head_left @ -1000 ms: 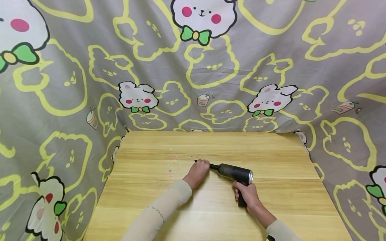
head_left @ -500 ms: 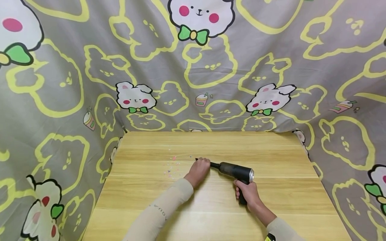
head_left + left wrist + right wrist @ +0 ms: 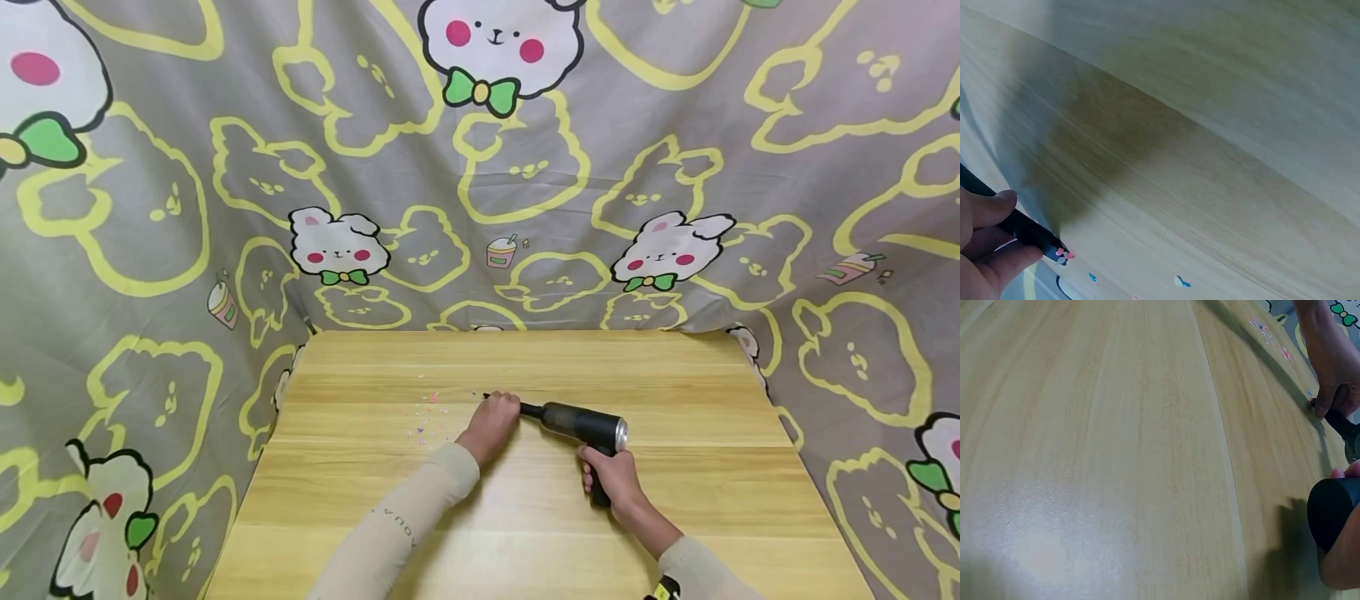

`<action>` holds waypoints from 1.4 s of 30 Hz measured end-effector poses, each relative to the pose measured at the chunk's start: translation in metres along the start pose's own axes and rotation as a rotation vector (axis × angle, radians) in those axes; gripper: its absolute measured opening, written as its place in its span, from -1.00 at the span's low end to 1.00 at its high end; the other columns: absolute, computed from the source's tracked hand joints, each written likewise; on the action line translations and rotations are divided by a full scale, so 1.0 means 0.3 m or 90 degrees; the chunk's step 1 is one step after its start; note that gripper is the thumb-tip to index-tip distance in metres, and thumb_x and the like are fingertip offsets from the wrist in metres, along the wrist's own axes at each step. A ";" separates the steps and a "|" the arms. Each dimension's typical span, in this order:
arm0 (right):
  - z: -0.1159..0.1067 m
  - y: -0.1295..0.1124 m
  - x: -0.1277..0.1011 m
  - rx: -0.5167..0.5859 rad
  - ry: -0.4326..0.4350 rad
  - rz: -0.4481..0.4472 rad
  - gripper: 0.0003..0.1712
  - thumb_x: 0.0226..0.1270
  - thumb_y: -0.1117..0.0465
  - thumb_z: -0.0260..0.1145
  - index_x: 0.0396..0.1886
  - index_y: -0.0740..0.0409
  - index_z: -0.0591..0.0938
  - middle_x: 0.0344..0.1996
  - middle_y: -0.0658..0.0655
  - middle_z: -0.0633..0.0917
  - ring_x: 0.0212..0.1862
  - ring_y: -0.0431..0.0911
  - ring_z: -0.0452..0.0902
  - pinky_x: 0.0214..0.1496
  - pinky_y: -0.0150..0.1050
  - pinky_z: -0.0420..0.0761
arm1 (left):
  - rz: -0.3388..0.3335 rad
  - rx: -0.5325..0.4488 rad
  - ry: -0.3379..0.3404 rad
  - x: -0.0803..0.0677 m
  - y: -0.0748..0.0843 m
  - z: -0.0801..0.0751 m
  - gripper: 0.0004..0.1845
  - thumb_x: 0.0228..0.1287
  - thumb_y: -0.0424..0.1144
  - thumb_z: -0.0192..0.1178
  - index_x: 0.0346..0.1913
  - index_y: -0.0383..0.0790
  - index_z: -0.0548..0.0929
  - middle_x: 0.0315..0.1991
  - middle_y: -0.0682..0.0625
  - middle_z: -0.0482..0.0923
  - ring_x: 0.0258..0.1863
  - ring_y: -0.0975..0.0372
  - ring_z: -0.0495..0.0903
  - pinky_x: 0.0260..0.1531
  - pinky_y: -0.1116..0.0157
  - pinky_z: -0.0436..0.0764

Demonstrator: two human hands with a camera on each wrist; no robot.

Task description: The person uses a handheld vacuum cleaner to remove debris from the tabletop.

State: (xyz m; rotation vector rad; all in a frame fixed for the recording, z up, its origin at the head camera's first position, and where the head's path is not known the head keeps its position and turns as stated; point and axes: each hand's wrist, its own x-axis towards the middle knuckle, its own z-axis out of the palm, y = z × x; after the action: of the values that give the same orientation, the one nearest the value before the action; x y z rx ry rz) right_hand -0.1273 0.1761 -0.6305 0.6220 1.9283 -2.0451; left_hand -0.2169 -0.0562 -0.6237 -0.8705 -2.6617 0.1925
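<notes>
A black handheld vacuum [image 3: 585,427] lies low over the wooden table [image 3: 675,383], its thin nozzle [image 3: 531,409] pointing left. My right hand [image 3: 609,477] grips its pistol handle [image 3: 1330,514]. My left hand [image 3: 493,423] curls round the nozzle near its tip, and in the left wrist view its fingers [image 3: 988,209] pinch the black nozzle [image 3: 1030,234]. Small pink and blue paper bits [image 3: 427,412] are scattered on the wood just left of the nozzle tip, some right at the nozzle mouth [image 3: 1063,254].
A grey cloth with yellow outlines and cartoon bunnies [image 3: 480,167] hangs behind and along both sides of the table. Bare wood spreads to the right [image 3: 712,450] and toward the front edge [image 3: 525,550].
Both hands and the vacuum have hardly shifted, sitting slightly farther from me. The nozzle tip stays at the edge of the paper bits.
</notes>
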 end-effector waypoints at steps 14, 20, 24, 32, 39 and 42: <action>0.052 0.005 0.022 0.016 0.000 -0.001 -0.78 0.33 0.26 0.37 -0.38 0.32 0.55 -0.69 0.04 0.54 -0.67 -0.13 0.42 -0.64 -0.23 0.54 | -0.021 -0.019 -0.044 -0.006 -0.041 -0.001 -0.89 0.28 -0.48 0.39 -0.17 -0.27 0.80 -0.30 -0.04 0.81 -0.30 0.24 0.78 -0.26 0.45 0.76; 0.059 0.005 0.027 0.018 -0.003 0.002 -0.78 0.33 0.24 0.38 -0.36 0.30 0.54 -0.68 0.04 0.53 -0.66 -0.12 0.41 -0.63 -0.21 0.55 | -0.022 -0.016 -0.030 -0.007 -0.050 0.010 -0.92 0.27 -0.46 0.40 -0.22 -0.25 0.79 -0.34 -0.03 0.80 -0.35 0.24 0.77 -0.33 0.45 0.75; 0.063 0.006 0.031 0.020 0.002 -0.001 -0.78 0.33 0.24 0.37 -0.34 0.32 0.55 -0.69 0.03 0.53 -0.67 -0.14 0.42 -0.63 -0.23 0.54 | -0.022 -0.018 -0.020 -0.002 -0.055 0.014 -0.91 0.25 -0.47 0.40 -0.24 -0.25 0.80 -0.36 -0.03 0.80 -0.38 0.24 0.77 -0.35 0.44 0.75; 0.081 0.000 0.034 0.019 0.011 -0.012 -0.78 0.33 0.25 0.36 -0.27 0.34 0.55 -0.69 0.02 0.53 -0.66 -0.16 0.43 -0.60 -0.27 0.56 | -0.024 -0.019 -0.034 0.007 -0.069 0.022 -0.90 0.26 -0.49 0.38 -0.25 -0.23 0.80 -0.37 -0.02 0.80 -0.38 0.23 0.76 -0.34 0.41 0.75; 0.089 -0.003 0.042 0.018 0.015 -0.012 -0.81 0.33 0.26 0.36 -0.25 0.31 0.56 -0.68 0.02 0.55 -0.67 -0.17 0.44 -0.60 -0.28 0.57 | -0.028 -0.029 -0.037 0.016 -0.078 0.024 -0.89 0.25 -0.50 0.37 -0.26 -0.24 0.79 -0.38 -0.03 0.79 -0.39 0.23 0.76 -0.33 0.41 0.75; 0.091 -0.008 0.045 0.019 0.015 -0.010 -0.80 0.31 0.25 0.37 -0.28 0.32 0.57 -0.69 0.02 0.55 -0.67 -0.17 0.44 -0.61 -0.28 0.56 | -0.031 -0.036 -0.035 0.018 -0.079 0.020 -0.89 0.24 -0.51 0.38 -0.27 -0.25 0.79 -0.38 -0.03 0.79 -0.39 0.22 0.76 -0.34 0.41 0.75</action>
State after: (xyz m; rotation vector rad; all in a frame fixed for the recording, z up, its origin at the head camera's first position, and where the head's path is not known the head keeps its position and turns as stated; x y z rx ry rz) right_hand -0.1436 0.1506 -0.6341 0.6423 1.9260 -2.0885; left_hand -0.2362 -0.0722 -0.6224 -0.8275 -2.7489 0.1320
